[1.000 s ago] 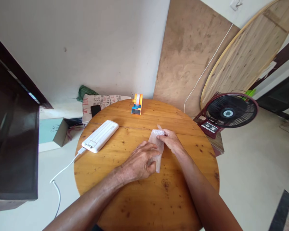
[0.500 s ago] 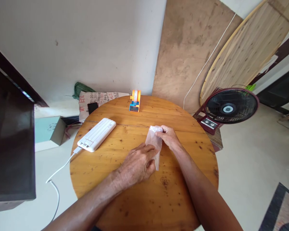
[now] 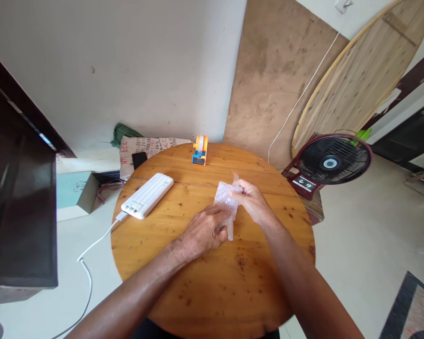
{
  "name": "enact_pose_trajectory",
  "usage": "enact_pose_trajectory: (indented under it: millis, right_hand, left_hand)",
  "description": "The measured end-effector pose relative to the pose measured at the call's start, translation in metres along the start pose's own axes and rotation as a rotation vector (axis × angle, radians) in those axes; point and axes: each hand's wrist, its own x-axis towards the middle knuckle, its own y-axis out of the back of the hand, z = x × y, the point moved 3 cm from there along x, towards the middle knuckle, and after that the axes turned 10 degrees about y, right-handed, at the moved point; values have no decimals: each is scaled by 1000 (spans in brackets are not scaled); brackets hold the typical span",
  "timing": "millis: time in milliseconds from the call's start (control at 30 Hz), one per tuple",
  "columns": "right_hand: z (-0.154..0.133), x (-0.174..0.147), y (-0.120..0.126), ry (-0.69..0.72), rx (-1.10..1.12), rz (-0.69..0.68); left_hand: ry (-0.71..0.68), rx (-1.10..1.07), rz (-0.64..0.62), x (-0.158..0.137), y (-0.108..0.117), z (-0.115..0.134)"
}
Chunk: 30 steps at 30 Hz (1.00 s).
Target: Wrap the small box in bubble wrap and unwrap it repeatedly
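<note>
A small piece of clear bubble wrap (image 3: 223,192) lies near the middle of the round wooden table (image 3: 205,287). My left hand (image 3: 207,228) is closed over its lower part, with the fingers bent across it and the thumb near its bottom end. At its upper right edge, my right hand (image 3: 251,200) grips the wrap, thumb on top and a finger raised beyond the edge. Whether anything is inside the wrap cannot be made out. Farther back stands an orange and blue tape dispenser (image 3: 199,150) with a roll of clear tape.
On the left of the table lies a white power bank (image 3: 148,195) with a white cable (image 3: 102,240) running off the edge. A dark red fan (image 3: 332,160) stands beyond the right edge. A printed sack (image 3: 159,145) and a pale green box (image 3: 76,195) are behind and left.
The upper part of the bubble wrap now looks wider and flatter. My right hand has shifted its fingers at the edge; my left hand stays over the lower part. The view has shifted slightly.
</note>
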Motion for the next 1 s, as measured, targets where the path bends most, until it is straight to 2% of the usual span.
enact_pose_trajectory:
  millis: [233,567,833,900,1000]
  right_hand:
    - [-9,-9,-1,102,-90,-18]
    - [-10,-33,-1,157,-87,-43]
    - [-14,-52,-8,147,-188,-55]
    - [-15,-59,-10,163,-178,-65]
    - [-12,-69,-14,184,-199,-73]
  left_hand:
    - [-13,-26,44,1,-2,-3]
    - [116,94,160,-6,2,-1]
    - [377,42,209,-3,4,-7]
    - [361,-25,186,-3,4,-10]
    - [256,-163,111,-1,3,-14]
